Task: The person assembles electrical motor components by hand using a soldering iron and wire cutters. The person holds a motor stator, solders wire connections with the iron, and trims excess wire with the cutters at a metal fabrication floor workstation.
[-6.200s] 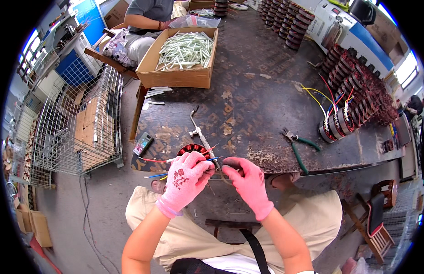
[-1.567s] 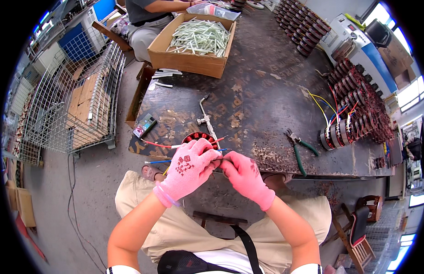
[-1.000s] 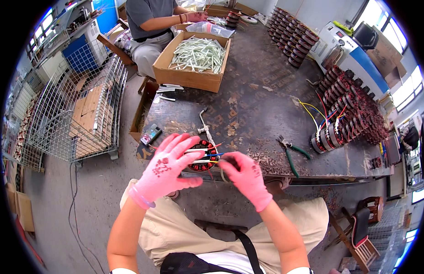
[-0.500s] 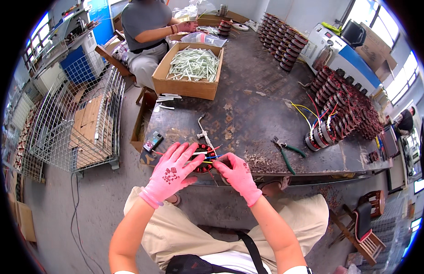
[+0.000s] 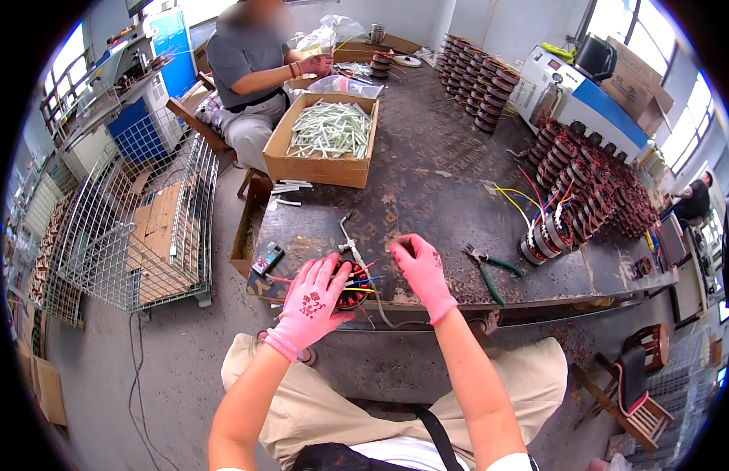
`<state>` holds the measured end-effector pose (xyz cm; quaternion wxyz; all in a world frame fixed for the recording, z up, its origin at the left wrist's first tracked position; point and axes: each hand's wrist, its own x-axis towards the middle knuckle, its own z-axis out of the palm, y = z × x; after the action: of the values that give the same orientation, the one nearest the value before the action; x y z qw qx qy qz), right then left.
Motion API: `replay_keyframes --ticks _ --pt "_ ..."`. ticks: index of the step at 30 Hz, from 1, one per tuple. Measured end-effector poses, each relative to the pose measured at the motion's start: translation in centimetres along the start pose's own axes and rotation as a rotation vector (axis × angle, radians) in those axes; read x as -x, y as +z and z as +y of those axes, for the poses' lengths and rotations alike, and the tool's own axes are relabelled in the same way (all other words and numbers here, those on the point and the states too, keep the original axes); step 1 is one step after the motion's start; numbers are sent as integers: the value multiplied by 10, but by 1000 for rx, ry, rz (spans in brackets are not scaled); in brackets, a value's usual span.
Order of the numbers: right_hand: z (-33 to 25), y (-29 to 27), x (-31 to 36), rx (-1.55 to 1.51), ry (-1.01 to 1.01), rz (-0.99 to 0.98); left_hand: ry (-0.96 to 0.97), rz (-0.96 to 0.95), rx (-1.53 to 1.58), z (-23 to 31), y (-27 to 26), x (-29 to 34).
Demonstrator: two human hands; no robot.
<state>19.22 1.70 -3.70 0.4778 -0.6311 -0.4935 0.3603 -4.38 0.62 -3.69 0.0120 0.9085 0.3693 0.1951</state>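
A round motor stator [image 5: 353,297] with dark red windings lies at the table's front edge, with red, blue, yellow and white leads sticking out to its right. My left hand [image 5: 311,302], in a pink glove, holds it from the left, fingers over its top and thumb along the near side. My right hand [image 5: 421,275], gloved too, is raised off to the right of the leads, apart from the stator. Its thumb and fingertips are pinched; anything between them is too small to make out. Just behind the stator lies a thin metal torch-like tool [image 5: 351,245] with a hose.
Green-handled pliers [image 5: 490,271] lie to the right, before a stator with long leads [image 5: 547,238] and stacked stators [image 5: 584,180]. A carton [image 5: 317,169] of white sleeves stands behind left. A small box [image 5: 266,259] lies near the left edge. A co-worker [image 5: 251,71] sits beyond.
My right hand has let go of the leads and moved up and right. My left hand stays on the stator, its fingers now further left, uncovering more of the windings.
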Motion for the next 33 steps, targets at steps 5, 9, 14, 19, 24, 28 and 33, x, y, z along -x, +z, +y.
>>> replay_keyframes --ticks 5,9,14,19,24,28,33 --pt "-6 24 -41 762 16 -242 -130 67 -8 -6 -3 10" --pt "-14 46 -36 1121 -168 -275 -228 84 -63 -12 4 21" --pt "-14 31 -19 806 -208 -128 -268 33 -91 -28 10 9" --pt "11 -64 52 -714 -54 0 -159 44 -111 -17 3 -27" --pt "18 -101 117 -1149 53 -252 -58 157 768 91 -37 -60" --pt "17 -95 154 -1075 80 -409 -12 67 1222 150 -35 -75" --pt "13 -102 173 -823 34 -454 -76 200 1007 180 -49 -82"
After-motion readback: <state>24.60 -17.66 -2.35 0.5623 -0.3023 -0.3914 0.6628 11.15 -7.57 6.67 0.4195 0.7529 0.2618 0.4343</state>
